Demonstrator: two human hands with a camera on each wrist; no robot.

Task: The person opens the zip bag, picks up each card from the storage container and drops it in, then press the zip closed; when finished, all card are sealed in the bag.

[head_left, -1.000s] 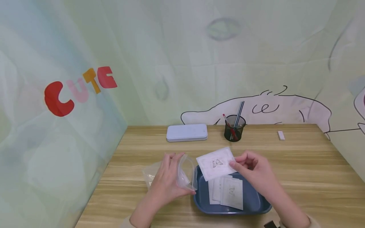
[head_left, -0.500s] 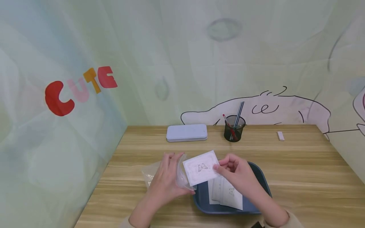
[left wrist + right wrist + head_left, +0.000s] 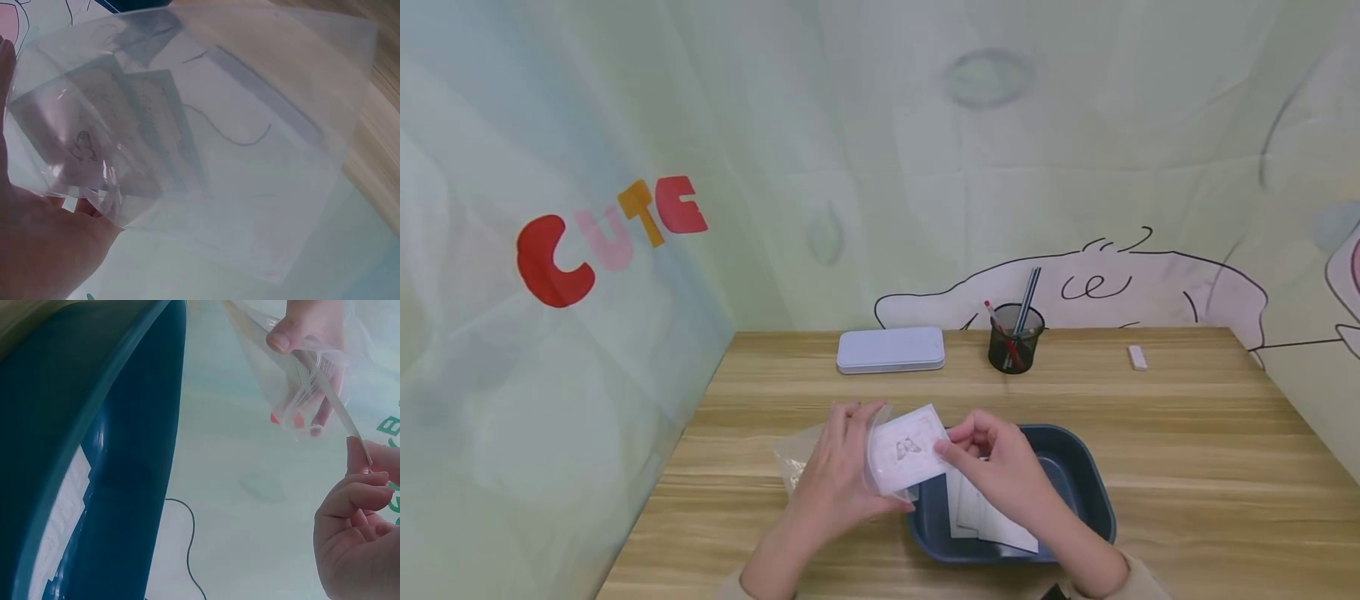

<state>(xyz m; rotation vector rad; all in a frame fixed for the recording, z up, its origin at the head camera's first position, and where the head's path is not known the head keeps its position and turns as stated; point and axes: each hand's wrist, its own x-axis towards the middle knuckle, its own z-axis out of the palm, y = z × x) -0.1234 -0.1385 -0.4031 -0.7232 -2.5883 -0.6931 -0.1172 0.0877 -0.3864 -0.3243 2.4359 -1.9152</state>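
My left hand (image 3: 835, 471) grips a clear plastic bag (image 3: 281, 187) near its mouth, thumb below and fingers above, so that the mouth gapes to the right. Between thumb and fingers my right hand (image 3: 1003, 467) pinches one end of a flat white packet (image 3: 906, 450) printed with a butterfly. The packet's far end is inside the bag's mouth. In the left wrist view, several printed packets (image 3: 81, 140) show through the film. More white packets (image 3: 1003, 533) lie overlapped in a dark blue tray (image 3: 1103, 500) beneath my right hand, partly hidden by it.
A pale pencil case (image 3: 891, 348) lies at the back of the wooden table (image 3: 1210, 467). To its right are a black mesh pen cup (image 3: 1013, 350) with pens and a small white eraser (image 3: 1137, 357). A printed cloth (image 3: 820, 167) hangs behind the table.
My right hand has carried the packet left from above the tray, and its far end has entered the bag's mouth. My left hand stays in place around the bag.
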